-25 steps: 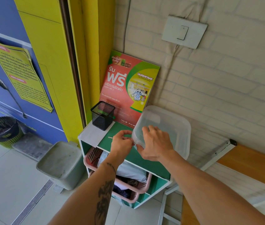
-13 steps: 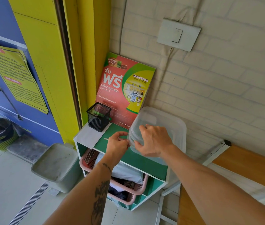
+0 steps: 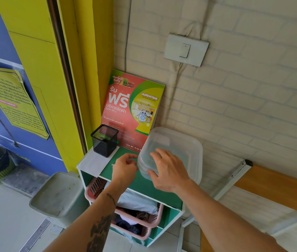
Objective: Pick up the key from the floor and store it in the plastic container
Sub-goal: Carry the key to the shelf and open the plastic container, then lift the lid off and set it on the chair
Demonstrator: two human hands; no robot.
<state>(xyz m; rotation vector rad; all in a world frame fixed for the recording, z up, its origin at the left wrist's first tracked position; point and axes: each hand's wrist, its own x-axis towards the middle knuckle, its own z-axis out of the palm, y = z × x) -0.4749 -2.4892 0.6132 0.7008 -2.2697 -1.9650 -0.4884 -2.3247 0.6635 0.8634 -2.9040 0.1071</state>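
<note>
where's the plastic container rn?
Head view, centre: the plastic container sits on the green shelf top, right of the black mesh pen holder, with the right hand on it.

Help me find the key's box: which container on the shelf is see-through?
The plastic container at the right, under the right hand; the mesh pen holder is black.

Both forearms are bare, with no sleeves in view. The left forearm [image 3: 100, 220] carries dark tattoo work: a larger jagged patch low on the arm and a small curved mark near the wrist. The right forearm [image 3: 222, 220] is unmarked.
</note>
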